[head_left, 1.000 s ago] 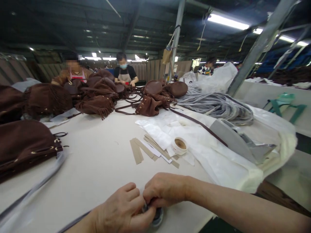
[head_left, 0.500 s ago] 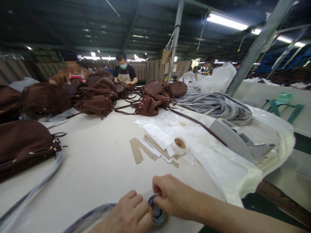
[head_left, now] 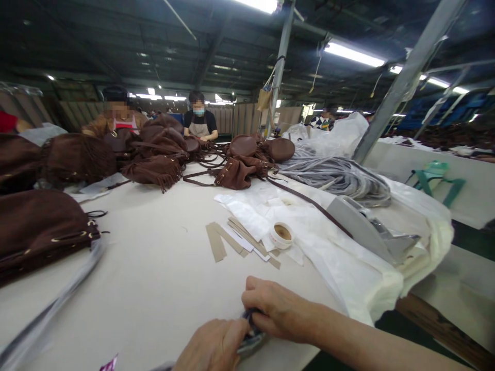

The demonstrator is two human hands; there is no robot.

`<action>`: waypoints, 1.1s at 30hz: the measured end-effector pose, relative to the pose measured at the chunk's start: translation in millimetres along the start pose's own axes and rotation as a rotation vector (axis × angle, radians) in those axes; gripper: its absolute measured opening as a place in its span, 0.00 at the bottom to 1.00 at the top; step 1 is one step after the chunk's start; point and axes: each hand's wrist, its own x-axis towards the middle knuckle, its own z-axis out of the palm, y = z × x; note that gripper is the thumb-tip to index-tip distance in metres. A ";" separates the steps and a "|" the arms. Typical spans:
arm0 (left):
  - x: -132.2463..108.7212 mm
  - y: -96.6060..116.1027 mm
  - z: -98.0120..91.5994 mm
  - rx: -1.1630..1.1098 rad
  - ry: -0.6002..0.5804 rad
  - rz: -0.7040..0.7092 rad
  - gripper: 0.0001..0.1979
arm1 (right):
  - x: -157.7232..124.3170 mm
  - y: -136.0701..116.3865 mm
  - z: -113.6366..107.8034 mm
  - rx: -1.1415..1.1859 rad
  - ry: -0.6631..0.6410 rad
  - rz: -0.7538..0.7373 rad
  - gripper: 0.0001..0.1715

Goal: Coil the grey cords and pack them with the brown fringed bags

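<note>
Two bare hands work at the near edge of a pale counter (head_left: 154, 278), seen from the wearer's own viewpoint. Between them, low and just right of centre, is a small dark coil (head_left: 253, 339) that looks wrapped in clear plastic. The left hand (head_left: 214, 344) is closed, its thumb and fingers gripping the coil's left side. The right hand (head_left: 279, 309) has its fingers curled in, thumb against the coil's upper right, pinching it. The fingertips are partly hidden.

Beyond the hands lie flat card strips (head_left: 216, 243), and to their right a tape roll (head_left: 281, 236) at the edge of white sheeting (head_left: 344, 270), which drapes over the counter's right side. A grey device (head_left: 358, 226) rests on the sheeting, with a bundle of plastic-covered straps (head_left: 340, 179) behind it.

At the left is a large brown bag (head_left: 40, 232) with gold eyelets; a plastic-covered strap (head_left: 64, 304) runs from beside it towards the lower left corner. More brown bags (head_left: 154, 170), some fringed, are heaped across the far side, where two co-workers in aprons face this way.
</note>
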 end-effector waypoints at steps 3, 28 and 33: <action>5.7 -5.8 -11.9 -0.043 -0.060 -0.028 0.08 | -0.1 7.1 -4.5 0.009 -0.051 -0.166 0.05; 20.2 -7.7 -13.6 0.123 -0.095 -0.234 0.13 | 18.6 2.7 -20.3 -0.122 -0.057 0.152 0.10; 18.9 -24.1 -25.8 0.213 -0.145 -0.186 0.11 | 23.5 7.1 -32.1 -0.218 -0.163 0.005 0.11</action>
